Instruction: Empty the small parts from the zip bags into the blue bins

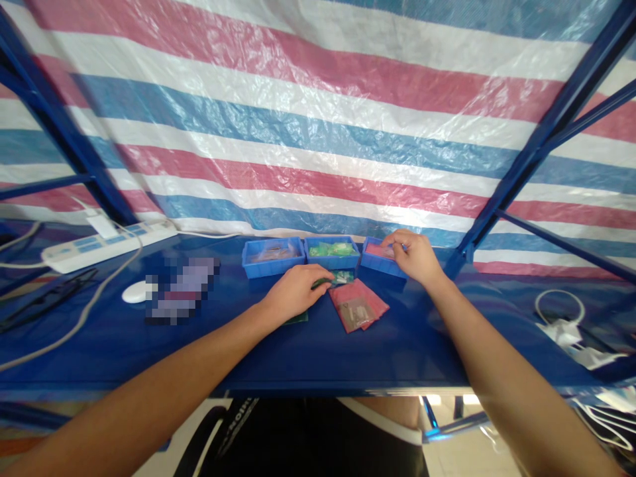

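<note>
My left hand (298, 291) rests low over the table, its fingers curled around a small dark green item (322, 283) whose kind I cannot make out. A green packet (342, 277) lies just beyond its fingertips, and the edge of another dark green piece (298, 318) shows beneath the palm. My right hand (413, 255) reaches into the right blue bin (382, 265), fingers pinched together above pink packets (378, 250); what they grip is hidden. Between my hands lie overlapping pink-red packets (358, 305), the top one with a clear window.
Beside the right bin stand a middle blue bin (332, 261) of green packets and a left blue bin (272, 267) of clear bags. Further left are a white mouse (139, 292), a blurred-out object (186, 288) and a power strip (112, 245). White cables (566, 331) lie right.
</note>
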Available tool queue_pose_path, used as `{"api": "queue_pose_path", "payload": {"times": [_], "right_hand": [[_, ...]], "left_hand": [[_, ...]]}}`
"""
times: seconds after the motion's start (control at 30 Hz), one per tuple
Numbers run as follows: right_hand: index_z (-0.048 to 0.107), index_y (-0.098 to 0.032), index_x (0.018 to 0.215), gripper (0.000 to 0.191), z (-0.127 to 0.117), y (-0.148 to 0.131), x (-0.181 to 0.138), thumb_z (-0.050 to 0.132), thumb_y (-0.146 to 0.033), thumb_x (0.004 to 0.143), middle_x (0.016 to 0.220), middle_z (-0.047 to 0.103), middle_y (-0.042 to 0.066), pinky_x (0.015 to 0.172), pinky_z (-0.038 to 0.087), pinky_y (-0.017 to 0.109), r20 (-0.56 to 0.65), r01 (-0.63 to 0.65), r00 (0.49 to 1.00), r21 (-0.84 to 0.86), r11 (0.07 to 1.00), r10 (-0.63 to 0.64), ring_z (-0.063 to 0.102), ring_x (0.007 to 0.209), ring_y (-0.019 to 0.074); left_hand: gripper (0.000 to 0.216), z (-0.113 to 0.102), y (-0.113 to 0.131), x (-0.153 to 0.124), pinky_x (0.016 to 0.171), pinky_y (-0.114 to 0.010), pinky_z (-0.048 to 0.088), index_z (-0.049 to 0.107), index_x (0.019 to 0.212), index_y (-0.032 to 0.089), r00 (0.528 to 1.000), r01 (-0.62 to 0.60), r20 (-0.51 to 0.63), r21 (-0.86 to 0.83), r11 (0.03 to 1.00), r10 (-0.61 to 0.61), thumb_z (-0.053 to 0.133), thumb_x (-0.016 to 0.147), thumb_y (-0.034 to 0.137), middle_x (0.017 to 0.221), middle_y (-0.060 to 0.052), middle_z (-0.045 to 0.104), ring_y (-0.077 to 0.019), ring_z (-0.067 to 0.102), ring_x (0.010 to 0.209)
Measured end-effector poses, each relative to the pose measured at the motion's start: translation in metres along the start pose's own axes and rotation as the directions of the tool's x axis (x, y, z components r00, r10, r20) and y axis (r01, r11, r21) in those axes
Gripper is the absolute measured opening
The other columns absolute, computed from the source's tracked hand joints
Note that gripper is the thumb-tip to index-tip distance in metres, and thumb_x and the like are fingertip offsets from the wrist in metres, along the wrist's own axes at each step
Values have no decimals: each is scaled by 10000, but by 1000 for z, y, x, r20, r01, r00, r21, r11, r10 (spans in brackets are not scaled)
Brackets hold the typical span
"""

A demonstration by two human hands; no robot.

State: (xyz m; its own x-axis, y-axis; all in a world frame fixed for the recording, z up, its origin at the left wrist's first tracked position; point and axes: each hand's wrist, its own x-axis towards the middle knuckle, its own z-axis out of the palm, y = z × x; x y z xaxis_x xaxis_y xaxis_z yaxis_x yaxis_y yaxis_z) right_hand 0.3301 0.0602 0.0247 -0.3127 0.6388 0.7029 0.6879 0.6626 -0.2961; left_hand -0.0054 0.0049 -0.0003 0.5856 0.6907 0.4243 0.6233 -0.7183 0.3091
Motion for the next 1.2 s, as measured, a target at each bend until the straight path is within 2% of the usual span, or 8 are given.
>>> {"api": "queue_pose_path", "payload": {"times": [0.13,0.27,0.37,0.43,0.57,0.7,0.93,1.2], "right_hand": [[795,-232,900,376,13,-22,-1,472,-40,918,952,807,46,892,568,380,-14,98,995,95,991,-97,729,949,242],[790,-235,966,368,29,-49,-2,487,-31,919,997,800,49,957,567,416,15,131,991,191,973,-136,728,985,247],[753,-246,1192,297,42,-71,-5,607,-143,955,1122,797,57,945,592,418,79,52,993,360,932,-86,746,1004,242],[665,-258,1374,458,51,-82,-8,745,-248,923,1206,794,62,932,613,407,174,-54,984,539,841,-48,767,1013,241],[684,-273,1285,440,64,-92,-13,836,-364,882,1031,823,24,958,609,420,314,-251,949,698,671,29,795,973,252],[699,-282,1233,404,65,-90,-12,847,-394,874,1038,818,30,950,595,417,356,-357,927,752,555,116,782,974,251],[713,-261,1176,372,64,-88,-10,862,-393,862,979,789,27,871,587,373,327,-353,933,747,563,152,747,898,216],[703,-234,1087,401,65,-89,-10,918,-395,789,949,786,22,844,600,347,389,-407,910,778,479,142,747,848,186]], "left_hand": [[331,-4,0,1,1024,-378,591,784,1250,244,995,31,-92,1,1000,-31,532,1041,194,1246,-40,812,-248,770,1150],[313,-10,8,1,1018,-368,596,795,1222,250,974,50,-217,-74,996,-65,543,1043,202,1237,-29,818,-237,778,1129],[265,-13,16,1,989,-351,599,809,1187,253,940,31,-330,-171,985,-88,582,1052,253,1186,-35,828,-224,778,1086],[247,-13,21,1,998,-353,594,813,1185,258,928,5,-360,-234,972,-91,608,1049,280,1181,-43,827,-225,771,1089],[244,-10,25,1,967,-363,619,802,1198,244,945,16,-294,-392,920,-141,634,1043,327,1207,-63,820,-237,780,1071],[360,-1,20,3,990,-401,641,712,1329,212,939,10,-274,-585,811,-209,701,1006,370,1293,-114,780,-256,773,1124],[479,11,6,5,987,-403,640,652,1364,195,930,50,-229,-694,718,-287,796,930,340,1158,-108,783,-218,781,1014],[463,10,9,6,998,-402,634,658,1351,184,937,28,-234,-690,723,-259,795,936,337,1147,-108,774,-213,774,1011]]}}
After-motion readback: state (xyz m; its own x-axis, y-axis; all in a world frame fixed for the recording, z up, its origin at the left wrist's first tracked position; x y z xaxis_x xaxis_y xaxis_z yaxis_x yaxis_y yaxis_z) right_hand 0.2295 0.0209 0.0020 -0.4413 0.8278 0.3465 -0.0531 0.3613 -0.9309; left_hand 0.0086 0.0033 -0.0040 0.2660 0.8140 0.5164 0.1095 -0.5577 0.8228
